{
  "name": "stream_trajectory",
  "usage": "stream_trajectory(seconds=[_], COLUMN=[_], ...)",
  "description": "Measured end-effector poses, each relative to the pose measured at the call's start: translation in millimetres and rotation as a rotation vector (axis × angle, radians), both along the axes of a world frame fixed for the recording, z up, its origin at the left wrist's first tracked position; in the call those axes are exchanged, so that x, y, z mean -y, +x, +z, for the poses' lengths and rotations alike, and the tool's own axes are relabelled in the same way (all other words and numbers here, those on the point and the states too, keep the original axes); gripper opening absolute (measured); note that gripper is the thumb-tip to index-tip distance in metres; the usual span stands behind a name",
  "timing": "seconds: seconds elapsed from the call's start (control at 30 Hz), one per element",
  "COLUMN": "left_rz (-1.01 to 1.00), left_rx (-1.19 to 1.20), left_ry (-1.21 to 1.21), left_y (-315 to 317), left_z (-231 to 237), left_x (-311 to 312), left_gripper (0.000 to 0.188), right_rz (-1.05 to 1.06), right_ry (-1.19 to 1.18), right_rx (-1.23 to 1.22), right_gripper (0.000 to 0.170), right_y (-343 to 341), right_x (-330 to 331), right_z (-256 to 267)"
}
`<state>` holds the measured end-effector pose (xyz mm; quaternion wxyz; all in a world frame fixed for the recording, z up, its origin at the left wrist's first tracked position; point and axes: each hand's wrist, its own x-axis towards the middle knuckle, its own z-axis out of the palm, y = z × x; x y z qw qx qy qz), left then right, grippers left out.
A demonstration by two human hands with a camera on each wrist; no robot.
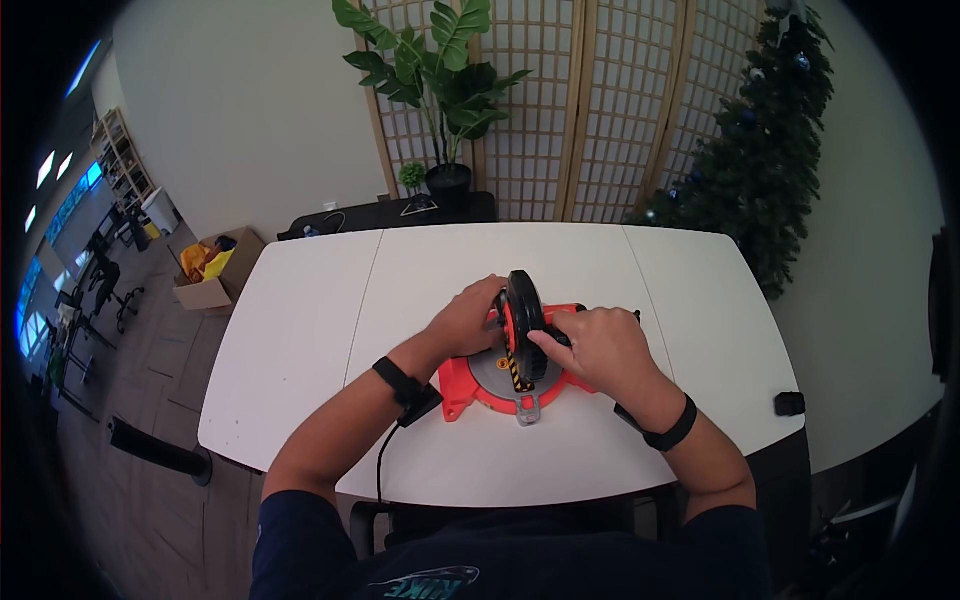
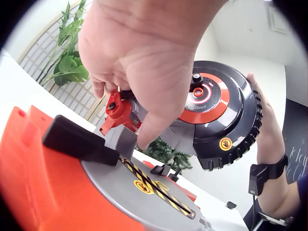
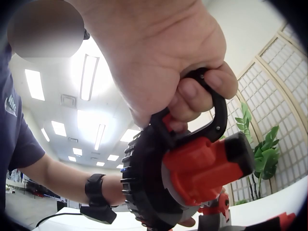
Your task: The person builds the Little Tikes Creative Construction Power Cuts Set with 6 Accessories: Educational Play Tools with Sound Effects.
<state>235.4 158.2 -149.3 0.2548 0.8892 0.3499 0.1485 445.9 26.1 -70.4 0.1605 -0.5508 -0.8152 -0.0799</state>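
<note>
A toy miter saw stands on the white table, its red base (image 1: pixel 457 388) carrying a grey turntable (image 2: pixel 115 190) with a black-and-yellow striped slot. Above the slot its black toothed-edge blade guard (image 2: pixel 226 120) is raised and tilted. My right hand (image 1: pixel 605 350) grips the black loop handle (image 3: pixel 220 113), fingers curled through it. From the other side, my left hand (image 1: pixel 468 318) holds the saw's arm near the red pivot bracket (image 2: pixel 118 113), thumb in front and fingers behind. Part of those fingers is hidden by the palm. A red motor housing (image 3: pixel 204 168) sits below the handle.
The white table (image 1: pixel 290 350) spreads around the saw. A small black object (image 1: pixel 789 403) lies at its right edge. Behind stand a potted plant (image 1: pixel 450 180), a lattice screen (image 1: pixel 530 130) and a decorated tree (image 1: pixel 760 170). An open cardboard box (image 1: pixel 205 293) is on the left.
</note>
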Motion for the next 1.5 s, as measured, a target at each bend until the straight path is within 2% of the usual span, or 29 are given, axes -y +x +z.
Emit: stream_trajectory(seconds=[0.07,0.1,0.17,0.2,0.27,0.3,0.37,0.47,0.53,0.6,0.67,0.87,1.1,1.3,1.5], left_rz=[0.117,0.116,0.228,0.228,0.313,0.313,0.288,0.193,0.163,0.112,0.115,0.130,0.122,0.125,0.127], left_rx=[0.206,0.206,0.039,0.038,-0.256,-0.256,-0.418,-0.416,-0.404,-0.347,-0.312,-0.277,-0.323,-0.314,-0.295], left_ry=[0.068,0.068,0.029,0.028,0.041,0.041,-0.081,-0.108,-0.053,0.102,0.100,0.123,0.153,0.132,0.122], left_y=[-2,-4,-8,-10,-14,-16,-22,-36,-45,-49,-49,-44,-42,-42,-42], left_z=[-14,-18,-16,-17,-16,-14,-2,0,-15,-21,-27,-30,-33,-31,-30], left_x=[5,4,8,9,11,13,22,32,36,43,44,48,47,47,46], left_gripper=[0.081,0.081,0.091,0.091,0.108,0.108,0.122,0.122,0.120,0.116,0.117,0.119,0.122,0.121,0.120], right_rz=[0.033,0.032,0.028,0.028,0.006,0.006,-0.015,0.014,0.012,0.011,0.020,0.016,0.033,0.005,0.077], right_ry=[0.051,0.052,0.062,0.061,0.059,0.059,0.009,-0.005,-0.038,-0.073,-0.049,-0.108,-0.113,-0.213,-0.183], right_rx=[-0.031,-0.031,-0.030,-0.031,-0.066,-0.065,-0.051,-0.086,-0.058,-0.032,-0.011,0.019,0.055,0.087,-0.059], right_gripper=[0.052,0.052,0.052,0.052,0.051,0.051,0.052,0.055,0.058,0.062,0.070,0.073,0.072,0.064,0.055], right_y=[1,1,1,1,0,-1,-1,-1,-1,0,1,-1,0,0,8], right_x=[2,4,7,8,11,13,16,22,26,28,28,33,35,36,34], right_z=[-9,-11,-14,-16,-20,-21,-25,-32,-32,-35,-41,-56,-65,-57,-46])
